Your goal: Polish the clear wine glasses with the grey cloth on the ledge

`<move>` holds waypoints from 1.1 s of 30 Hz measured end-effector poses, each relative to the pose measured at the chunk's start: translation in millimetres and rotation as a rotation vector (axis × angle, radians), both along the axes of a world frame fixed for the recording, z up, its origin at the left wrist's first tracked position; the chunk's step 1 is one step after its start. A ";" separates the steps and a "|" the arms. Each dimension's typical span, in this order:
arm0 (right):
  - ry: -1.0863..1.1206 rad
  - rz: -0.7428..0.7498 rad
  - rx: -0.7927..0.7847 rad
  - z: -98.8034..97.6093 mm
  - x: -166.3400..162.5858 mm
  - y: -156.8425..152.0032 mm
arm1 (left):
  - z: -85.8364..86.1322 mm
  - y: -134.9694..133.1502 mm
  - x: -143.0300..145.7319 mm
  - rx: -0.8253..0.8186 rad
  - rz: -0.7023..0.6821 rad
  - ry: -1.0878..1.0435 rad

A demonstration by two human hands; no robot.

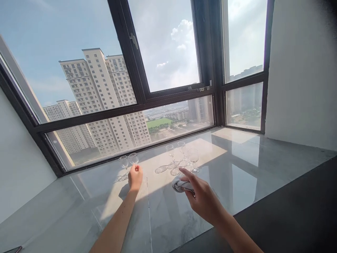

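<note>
One wine glass (pixel 133 158) near the window (pixel 144 101), our left hand (pixel 135 176) apparently pinching its stem; right hand (pixel 205 196) clutches a bunched cloth (pixel 178 184). Positioning, we judge; next calls for gentle release.

Two bare, smooth-looking arms, both running out of the frame along its lower edge. Left forearm (pixel 118 223): slender, long, narrowing evenly toward a thin wrist; a tiny dark speck or two on it, too small to identify. Left hand (pixel 135 176): small, compact outline, rounded knuckles, sunlit; finer detail of its fingertips hard to make out. Right forearm (pixel 234 230): looks fuller, widening behind the wrist, plain surface, shaded. Right hand (pixel 205 198): broad back, long slim index finger (pixel 188 174) tapering to a rounded tip, shorter, thicker thumb (pixel 190 199). Bare wrists on both sides, contours smooth.
</note>
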State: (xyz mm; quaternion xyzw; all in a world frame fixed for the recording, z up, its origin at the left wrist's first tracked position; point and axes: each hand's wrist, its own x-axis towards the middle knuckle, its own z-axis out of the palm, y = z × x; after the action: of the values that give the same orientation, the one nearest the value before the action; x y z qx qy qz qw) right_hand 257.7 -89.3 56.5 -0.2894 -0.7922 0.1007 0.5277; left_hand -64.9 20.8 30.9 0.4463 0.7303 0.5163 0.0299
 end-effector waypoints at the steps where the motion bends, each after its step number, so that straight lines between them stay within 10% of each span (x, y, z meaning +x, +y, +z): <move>1: 0.002 -0.001 -0.005 -1.0 -0.2 0.9 | 5.4 -4.3 6.6 -0.016 -0.072 0.055; 8: -0.001 -0.018 -0.061 -6.6 1.2 5.7 | 22.8 -27.4 44.1 -0.231 -0.318 0.286; 14: 0.018 -0.026 -0.070 -6.5 1.7 7.3 | 22.8 -24.5 38.7 -0.445 -0.473 -0.043; 20: 0.014 -0.039 -0.069 -7.0 1.2 7.9 | 50.8 -43.8 29.3 -0.920 -1.126 -0.209; 25: -0.001 -0.039 -0.077 -7.1 1.1 7.4 | 55.1 -45.3 34.4 -0.948 -1.519 -0.294; 27: -0.004 -0.036 -0.087 -7.5 1.4 7.5 | 46.2 -36.7 35.6 -0.678 -1.406 -0.406; 33: 0.002 -0.032 -0.098 -9.2 2.3 10.0 | 8.3 -4.0 8.7 0.091 -0.361 -0.364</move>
State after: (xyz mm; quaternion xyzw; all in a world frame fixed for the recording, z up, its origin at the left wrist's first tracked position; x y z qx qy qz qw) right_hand 259.9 -79.4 47.2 -0.3275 -0.7809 0.1310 0.5155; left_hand -56.2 16.8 39.2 0.4700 0.5973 0.6070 0.2324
